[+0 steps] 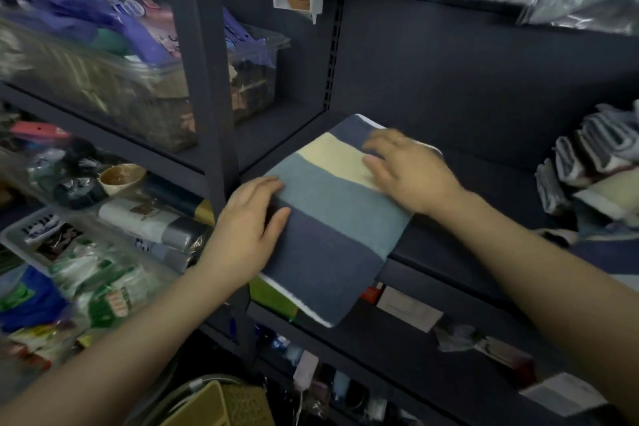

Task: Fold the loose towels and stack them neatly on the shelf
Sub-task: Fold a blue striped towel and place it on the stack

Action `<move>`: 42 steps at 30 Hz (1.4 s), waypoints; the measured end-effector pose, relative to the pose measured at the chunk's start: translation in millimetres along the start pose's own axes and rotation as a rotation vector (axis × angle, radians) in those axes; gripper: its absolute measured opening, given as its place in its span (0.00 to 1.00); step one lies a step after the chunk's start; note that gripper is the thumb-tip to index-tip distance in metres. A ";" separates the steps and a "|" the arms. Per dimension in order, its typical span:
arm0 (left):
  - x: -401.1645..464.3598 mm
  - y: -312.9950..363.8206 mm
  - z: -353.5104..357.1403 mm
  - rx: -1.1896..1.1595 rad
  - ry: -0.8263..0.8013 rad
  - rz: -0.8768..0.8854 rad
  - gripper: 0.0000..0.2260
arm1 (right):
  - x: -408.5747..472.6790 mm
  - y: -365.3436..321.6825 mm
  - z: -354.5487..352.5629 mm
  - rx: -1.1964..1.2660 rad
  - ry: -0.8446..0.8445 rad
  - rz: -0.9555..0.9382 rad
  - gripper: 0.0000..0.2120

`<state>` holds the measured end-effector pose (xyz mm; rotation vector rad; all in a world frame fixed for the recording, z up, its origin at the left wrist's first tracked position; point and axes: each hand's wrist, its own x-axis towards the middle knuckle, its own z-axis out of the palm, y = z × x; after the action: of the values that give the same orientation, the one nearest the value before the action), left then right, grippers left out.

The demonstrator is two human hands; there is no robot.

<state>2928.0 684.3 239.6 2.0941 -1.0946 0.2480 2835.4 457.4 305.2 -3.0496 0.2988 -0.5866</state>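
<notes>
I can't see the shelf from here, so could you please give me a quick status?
Both hands flat on striped towel: left hand, right hand. Towel folded, overhanging shelf edge. Loose towels piled right.

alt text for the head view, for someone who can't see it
Two bare hands, left hand and right hand, press flat on a folded striped towel that overhangs a dark shelf. Loose towels lie piled at right.

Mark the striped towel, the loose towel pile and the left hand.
striped towel (340, 204), head view, on its light blue band.
loose towel pile (594, 162), head view, on the bunched grey folds.
left hand (247, 235), head view, on the back of the hand.
</notes>
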 end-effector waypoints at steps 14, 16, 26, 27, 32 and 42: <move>-13.5 -39.1 -6.2 -0.729 -0.177 -0.603 0.30 | -54.0 -45.3 11.3 0.152 -0.062 0.087 0.19; -16.2 -36.8 -8.2 -0.868 -0.196 -0.702 0.25 | -60.5 -34.5 10.0 0.130 -0.002 0.249 0.18; -7.1 -5.2 -42.3 -0.911 -0.421 -0.528 0.08 | -50.0 -28.6 13.3 0.311 -0.123 0.571 0.31; -3.4 -2.7 -43.7 -0.845 -0.385 -0.495 0.08 | -42.4 -27.3 15.6 0.280 -0.148 0.577 0.31; 20.9 -1.4 -43.4 -0.399 -0.116 -0.326 0.18 | -4.2 -16.1 31.4 0.158 -0.220 0.549 0.30; 61.6 27.3 -22.2 0.424 -0.185 0.268 0.09 | 46.5 5.7 36.0 -0.125 -0.305 0.489 0.30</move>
<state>2948.4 651.4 299.0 2.3705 -1.5459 0.4566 2890.0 442.5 288.4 -2.9380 1.0523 -0.0765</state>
